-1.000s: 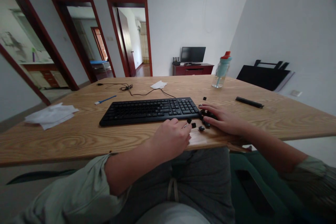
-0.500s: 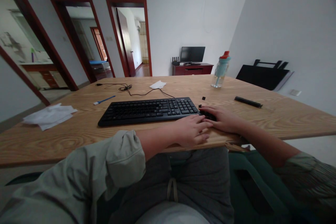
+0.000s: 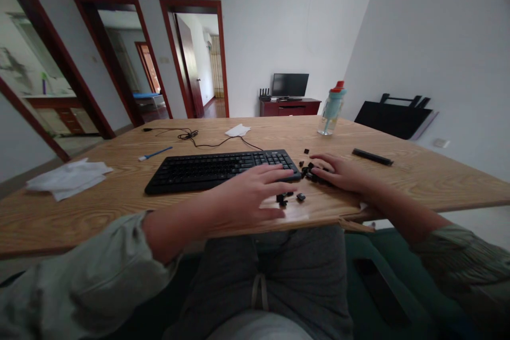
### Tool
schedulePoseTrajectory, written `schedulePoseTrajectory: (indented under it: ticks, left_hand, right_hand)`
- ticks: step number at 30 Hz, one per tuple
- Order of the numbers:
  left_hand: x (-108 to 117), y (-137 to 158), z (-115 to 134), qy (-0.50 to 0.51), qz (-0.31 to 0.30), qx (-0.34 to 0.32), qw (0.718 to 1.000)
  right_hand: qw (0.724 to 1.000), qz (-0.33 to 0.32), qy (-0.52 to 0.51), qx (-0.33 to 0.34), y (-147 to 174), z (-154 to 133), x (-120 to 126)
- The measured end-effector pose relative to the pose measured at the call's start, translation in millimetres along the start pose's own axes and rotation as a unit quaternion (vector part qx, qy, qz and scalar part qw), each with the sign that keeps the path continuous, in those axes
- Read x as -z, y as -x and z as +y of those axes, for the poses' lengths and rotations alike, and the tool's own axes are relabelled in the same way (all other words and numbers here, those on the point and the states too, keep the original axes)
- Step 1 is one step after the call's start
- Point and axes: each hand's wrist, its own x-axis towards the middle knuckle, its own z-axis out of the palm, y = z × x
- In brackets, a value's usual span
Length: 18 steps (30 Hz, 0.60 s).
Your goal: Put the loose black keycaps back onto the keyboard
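Observation:
A black keyboard lies on the wooden table in front of me. My left hand is open with fingers spread, over the table by the keyboard's near right corner. Past its fingertips lie several loose black keycaps. My right hand lies low on the table with fingers stretched out, partly covering a small pile of keycaps at the keyboard's right end. Its palm side is hidden. A single keycap sits apart, beyond the pile.
A blue-handled brush and white tissues lie to the left. The keyboard's cable runs behind it, past a smaller tissue. A water bottle stands at the back right, and a long black bar lies right of my hand.
My left hand has drawn back leftward off my right hand, and its fingers have spread. Loose keycaps now show between the hands. The right hand has stayed nearly in place.

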Motion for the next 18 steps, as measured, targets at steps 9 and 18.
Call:
schedulePoseTrajectory:
  ticks: [9,18]
  left_hand:
    - [34,155,-84,-0.125,-0.074,0.453,0.88]
    - [22,152,-84,-0.106,-0.029,0.498,0.86]
  right_hand:
    - [0.987,0.036,-0.12,-0.102,-22,29,9]
    - [0.985,-0.021,-0.152,-0.082,-32,-11,20]
